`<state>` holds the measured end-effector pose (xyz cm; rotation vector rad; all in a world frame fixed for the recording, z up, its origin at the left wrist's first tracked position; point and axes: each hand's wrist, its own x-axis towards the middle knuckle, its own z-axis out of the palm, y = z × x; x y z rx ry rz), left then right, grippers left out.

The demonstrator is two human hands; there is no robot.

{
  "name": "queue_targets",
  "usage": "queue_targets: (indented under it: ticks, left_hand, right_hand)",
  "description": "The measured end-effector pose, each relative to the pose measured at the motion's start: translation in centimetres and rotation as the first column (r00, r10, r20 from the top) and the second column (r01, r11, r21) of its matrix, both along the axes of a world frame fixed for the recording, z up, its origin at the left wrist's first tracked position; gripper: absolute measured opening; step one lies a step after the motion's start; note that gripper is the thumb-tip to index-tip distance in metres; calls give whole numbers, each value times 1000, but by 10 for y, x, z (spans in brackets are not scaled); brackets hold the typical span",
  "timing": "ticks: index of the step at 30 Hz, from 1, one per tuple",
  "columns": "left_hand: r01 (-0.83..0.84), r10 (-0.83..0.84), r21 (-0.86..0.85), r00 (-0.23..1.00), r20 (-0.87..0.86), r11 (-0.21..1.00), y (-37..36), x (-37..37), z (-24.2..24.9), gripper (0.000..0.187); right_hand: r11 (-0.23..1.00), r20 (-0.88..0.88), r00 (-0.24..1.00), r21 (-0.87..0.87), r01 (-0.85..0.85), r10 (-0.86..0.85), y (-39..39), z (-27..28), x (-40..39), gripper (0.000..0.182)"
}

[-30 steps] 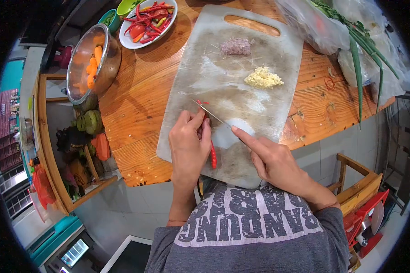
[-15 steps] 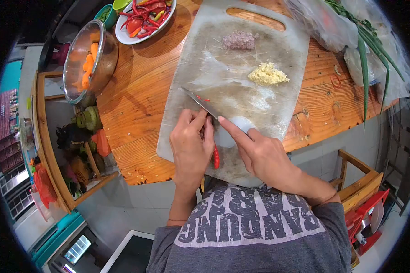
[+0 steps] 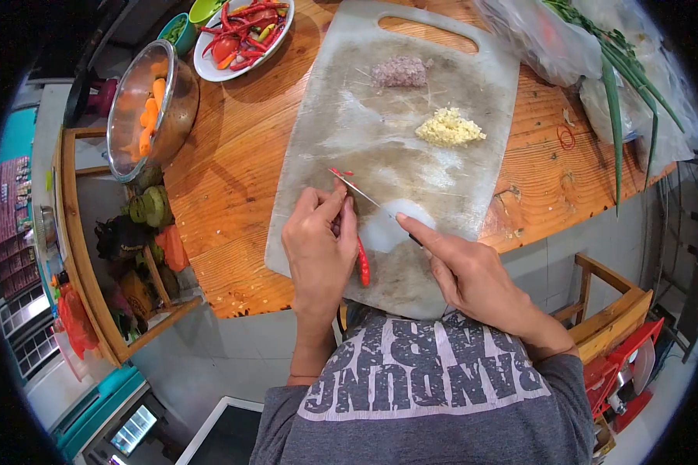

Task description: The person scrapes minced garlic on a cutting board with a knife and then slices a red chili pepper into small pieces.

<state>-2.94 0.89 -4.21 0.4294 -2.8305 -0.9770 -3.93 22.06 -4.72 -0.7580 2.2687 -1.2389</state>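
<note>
My left hand point(image 3: 318, 240) is closed on a red chili point(image 3: 364, 267), whose thick end sticks out below the fingers over the cutting board point(image 3: 298, 194). Gripped in my right hand point(image 3: 465, 267) is a knife point(image 3: 367, 196), its index finger stretched along the back of the blade. The blade's tip end lies right by my left fingertips, beside small red chili pieces point(image 3: 347, 173). Farther up the board sit a heap of minced pale-yellow garlic point(image 3: 450, 128) and a heap of finely chopped pinkish pieces point(image 3: 401, 71). Most of the knife handle is hidden by my right hand.
At upper left, a white plate point(image 3: 202, 63) carries red chilies and tomatoes. A glass bowl point(image 3: 115, 128) with carrots stands by the wooden table's point(image 3: 233, 209) left edge. Plastic bags point(image 3: 547, 46) and green onion leaves point(image 3: 614, 116) lie at right, near a red rubber band point(image 3: 566, 138).
The knife has drawn back toward my right, with the right hand shifted slightly right and down. My left hand stays on the chili, slightly farther left.
</note>
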Motion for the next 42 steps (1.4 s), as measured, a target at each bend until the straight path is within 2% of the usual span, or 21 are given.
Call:
queue_targets:
  ticks: [7,10,13,16,19,22,25,28,31,37,42]
  left_hand:
    - [23,-23,1,999,-24,1000,0,0,0,19]
    - [52,-52,-12,997,-61,999,-1,1,-5,19]
    - [38,-40,-24,996,-74,999,1,2,-4,18]
    - [8,-8,-7,997,-77,1000,0,2,-7,19]
    - [-30,29,-14,999,-45,999,2,1,-6,20]
    - [-26,26,11,997,-78,1000,3,0,-8,20]
    - [-13,12,-7,996,-89,1000,2,0,-8,19]
    - [-1,0,-11,996,-88,1000,0,2,-8,18]
    - [13,-15,-19,995,-96,1000,-1,1,-11,18]
    - [-5,1,-24,991,-137,1000,0,4,-13,16]
    - [-40,43,26,988,-146,999,2,3,-13,17]
  right_hand:
    - [992,-114,993,127,-15,30,-12,-3,9,74]
    - [985,-106,993,171,-38,56,-27,0,-1,77]
    - [987,-140,989,158,-16,38,-34,2,-5,76]
    - [990,-99,995,141,-7,22,-23,3,-2,73]
    - [999,-49,998,-29,42,-43,-9,-4,4,69]
    - [999,24,999,-23,37,-37,-3,4,5,67]
    - [999,-9,1000,-38,30,-30,-3,3,6,67]
    - [1000,-18,1000,29,9,-8,-4,5,5,67]
    - [997,-111,994,72,-1,9,-14,-4,4,69]
    - [993,-126,992,116,14,1,-35,-5,-4,69]
    - [998,-13,999,-57,36,-37,-11,-4,-1,67]
